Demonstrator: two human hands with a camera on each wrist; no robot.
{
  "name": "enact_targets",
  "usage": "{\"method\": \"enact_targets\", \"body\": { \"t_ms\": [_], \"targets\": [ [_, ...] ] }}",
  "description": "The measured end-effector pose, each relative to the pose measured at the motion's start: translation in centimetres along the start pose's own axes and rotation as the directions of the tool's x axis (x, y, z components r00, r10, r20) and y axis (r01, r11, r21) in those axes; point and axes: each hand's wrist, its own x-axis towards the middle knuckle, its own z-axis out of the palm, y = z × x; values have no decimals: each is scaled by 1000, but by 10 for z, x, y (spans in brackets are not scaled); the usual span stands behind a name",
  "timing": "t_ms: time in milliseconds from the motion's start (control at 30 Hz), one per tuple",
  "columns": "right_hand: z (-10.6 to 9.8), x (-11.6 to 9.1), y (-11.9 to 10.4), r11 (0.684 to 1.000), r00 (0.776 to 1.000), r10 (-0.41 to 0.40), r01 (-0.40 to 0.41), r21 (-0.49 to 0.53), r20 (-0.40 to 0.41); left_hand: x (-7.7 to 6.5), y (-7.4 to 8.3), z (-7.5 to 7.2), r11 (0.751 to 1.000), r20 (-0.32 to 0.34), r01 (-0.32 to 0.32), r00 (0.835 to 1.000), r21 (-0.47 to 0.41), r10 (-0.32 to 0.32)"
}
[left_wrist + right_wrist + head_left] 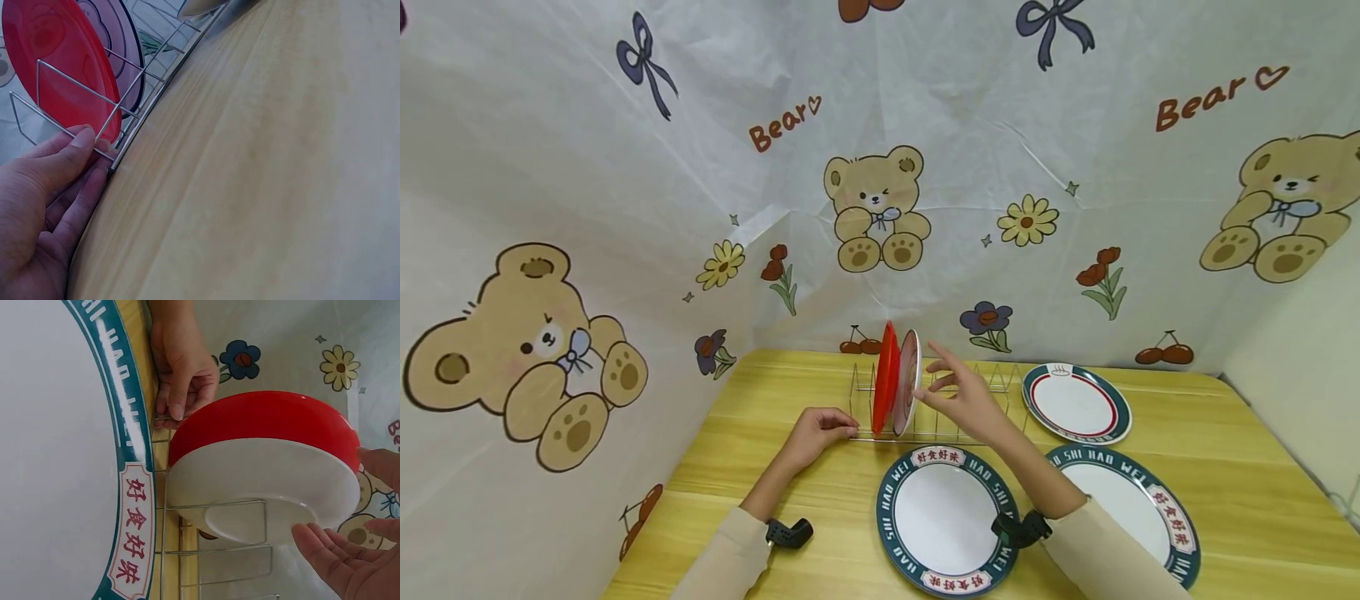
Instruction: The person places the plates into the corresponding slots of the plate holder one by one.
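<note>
A wire dish rack (867, 439) stands at the back of the table. My left hand (812, 437) pinches its left end, thumb and fingers around the wire (103, 152) in the left wrist view. In the rack a red plate (886, 383) stands on edge, with a pale pink plate (907, 383) right beside it. The pink plate's white underside (250, 472) faces my right hand (964, 404). That hand is spread with fingers extended, its fingertips (305, 534) right by the plate's underside and rim.
Three white plates with green lettered rims lie flat: a front plate (943, 521) before the rack, a right plate (1120, 492) partly behind my right forearm, and a back plate (1077, 404) beside the rack's right end. A bear-print cloth (947, 108) hangs behind the wooden table (730, 425).
</note>
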Motion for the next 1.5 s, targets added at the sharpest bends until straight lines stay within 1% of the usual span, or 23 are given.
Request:
{"method": "enact_targets", "body": {
  "t_ms": [167,333,500,600,833,900,967,1100,1233,1400,1500],
  "targets": [
    [-26,-22,-4,999,999,-16,14,-44,-40,0,-2,2,1000,17,14,1000,-3,-13],
    [-56,-44,-9,994,998,-14,7,-107,-63,-1,-1,1,1000,-4,9,1000,-4,-9],
    [-85,-70,-6,988,996,-13,0,-156,-83,1,0,1,1000,-6,14,1000,-3,-14],
    [-99,-88,-1,983,994,-17,-2,-185,-105,1,0,1,1000,-10,19,1000,-10,-19],
    [-125,-125,20,962,982,36,-85,-261,-186,0,-2,0,1000,6,26,1000,-13,-26],
    [-131,-133,28,955,977,40,-100,-280,-211,0,-1,0,1000,8,25,1000,-15,-25],
    [-139,-140,35,955,973,38,-103,-280,-227,1,0,0,1000,9,24,1000,-13,-24],
    [-152,-153,49,951,961,58,-136,-277,-271,0,1,0,1000,6,16,1000,-10,-15],
    [-166,-164,65,937,937,107,-207,-281,-333,0,2,0,1000,6,-1,1000,-12,1],
    [-183,-175,83,898,903,193,-320,-301,-384,0,1,0,1000,-1,-4,1000,-12,4],
    [-190,-184,92,865,880,250,-390,-314,-404,0,-1,0,1000,-1,5,1000,-13,-5]
  ]
}}
